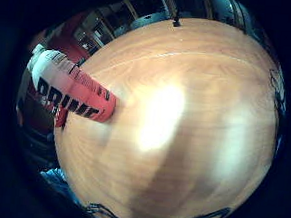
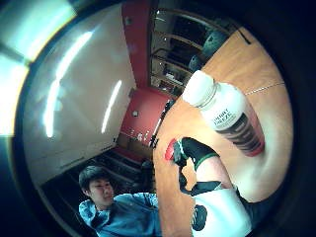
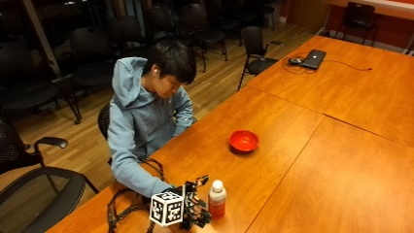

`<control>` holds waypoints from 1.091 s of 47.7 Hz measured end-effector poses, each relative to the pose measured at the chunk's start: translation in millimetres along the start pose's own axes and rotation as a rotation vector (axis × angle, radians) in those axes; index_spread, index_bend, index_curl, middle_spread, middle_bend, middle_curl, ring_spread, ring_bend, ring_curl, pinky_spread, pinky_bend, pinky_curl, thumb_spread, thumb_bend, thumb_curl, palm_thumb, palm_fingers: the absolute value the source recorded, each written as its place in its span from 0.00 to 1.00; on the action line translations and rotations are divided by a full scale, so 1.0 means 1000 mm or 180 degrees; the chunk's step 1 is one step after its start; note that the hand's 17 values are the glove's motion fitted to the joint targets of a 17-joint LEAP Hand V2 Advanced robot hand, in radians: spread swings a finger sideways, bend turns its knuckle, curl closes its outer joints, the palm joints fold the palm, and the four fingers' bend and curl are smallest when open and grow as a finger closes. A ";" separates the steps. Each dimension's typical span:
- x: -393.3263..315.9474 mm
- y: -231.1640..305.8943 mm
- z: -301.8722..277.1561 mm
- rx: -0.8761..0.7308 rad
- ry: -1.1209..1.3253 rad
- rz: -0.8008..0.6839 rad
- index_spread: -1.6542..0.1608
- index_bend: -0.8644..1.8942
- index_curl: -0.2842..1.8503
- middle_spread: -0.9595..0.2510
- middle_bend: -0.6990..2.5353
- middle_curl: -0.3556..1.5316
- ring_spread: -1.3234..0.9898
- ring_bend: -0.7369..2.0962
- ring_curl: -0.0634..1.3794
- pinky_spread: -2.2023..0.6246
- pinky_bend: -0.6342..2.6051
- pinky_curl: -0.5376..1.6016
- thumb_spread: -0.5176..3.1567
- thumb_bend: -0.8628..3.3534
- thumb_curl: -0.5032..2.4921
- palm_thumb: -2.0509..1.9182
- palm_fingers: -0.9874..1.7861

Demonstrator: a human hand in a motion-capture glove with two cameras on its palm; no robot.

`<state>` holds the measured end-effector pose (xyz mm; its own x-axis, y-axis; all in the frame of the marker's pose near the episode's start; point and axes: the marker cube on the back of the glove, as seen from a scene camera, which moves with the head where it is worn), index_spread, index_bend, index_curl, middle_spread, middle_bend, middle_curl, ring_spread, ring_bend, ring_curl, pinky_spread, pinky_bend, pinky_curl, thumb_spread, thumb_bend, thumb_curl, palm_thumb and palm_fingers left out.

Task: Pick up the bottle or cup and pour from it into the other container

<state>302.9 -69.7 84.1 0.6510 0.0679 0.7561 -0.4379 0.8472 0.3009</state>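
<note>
Bottle (image 3: 217, 199) stands upright; only outside view shows bowl (image 3: 244, 141).

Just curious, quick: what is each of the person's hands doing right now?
Gloved right hand: beside the bottle on the table; whether its fingers hold it cannot be told.
Bare left hand: hidden.

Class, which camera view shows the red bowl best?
The outside view: the whole red bowl sits on the table, apart from the bottle. The thumb side palm view shows a red sliver behind the fingers; the little finger side view shows none.
</note>
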 end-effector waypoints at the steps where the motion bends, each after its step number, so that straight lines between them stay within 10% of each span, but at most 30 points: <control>1: 0.000 -0.001 0.004 0.0003 -0.0020 0.0006 0.72 0.35 0.20 0.83 0.29 0.37 0.62 0.44 0.26 0.87 0.43 0.39 0.39 0.20 0.31 0.68 0.36; 16: 0.001 -0.013 0.072 -0.0045 -0.0912 0.0247 0.73 0.35 0.20 0.89 0.28 0.36 0.64 0.47 0.26 0.87 0.45 0.39 0.38 0.20 0.31 0.69 0.39; 33: -0.025 -0.023 0.120 0.0441 -0.0912 0.0303 0.81 0.38 0.26 0.79 0.34 0.41 0.54 0.48 0.29 0.78 0.39 0.38 0.31 0.21 0.34 0.78 0.70; 52: -0.092 -0.020 0.163 -0.0306 -0.0427 -0.0024 0.84 0.36 0.28 0.76 0.31 0.42 0.52 0.44 0.31 0.74 0.36 0.39 0.24 0.20 0.37 0.79 0.74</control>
<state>150.7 -178.5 102.6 0.5626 -0.0040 0.8267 -0.3677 0.8944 0.2546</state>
